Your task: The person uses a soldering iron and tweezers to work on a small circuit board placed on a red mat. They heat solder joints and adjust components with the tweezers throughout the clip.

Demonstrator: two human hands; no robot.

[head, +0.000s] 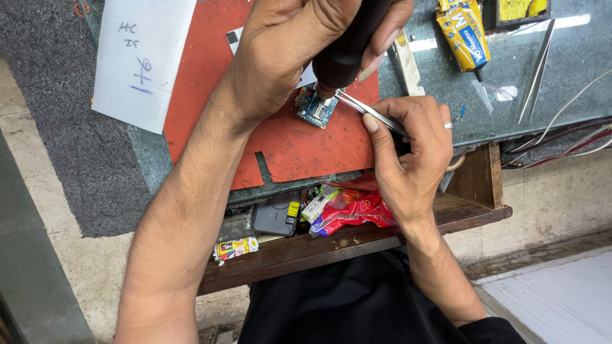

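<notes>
A small blue circuit board (312,108) lies on a red mat (299,150) on the bench. My left hand (287,54) comes in from the lower left and grips a thick black hand tool (347,48). Its metal tip (326,93) points down at the board's right edge. From the lower right, my right hand (411,153), with a ring on one finger, pinches silver tweezers (360,107). The tweezer points meet the board right beside the tool tip. The tool's upper end is out of frame.
A white sheet of paper (143,57) lies to the left. A yellow and blue tube (464,35), a second pair of tweezers (537,70) and several wires (574,127) sit on the glass top to the right. An open wooden drawer (357,239) below holds red packets and small devices.
</notes>
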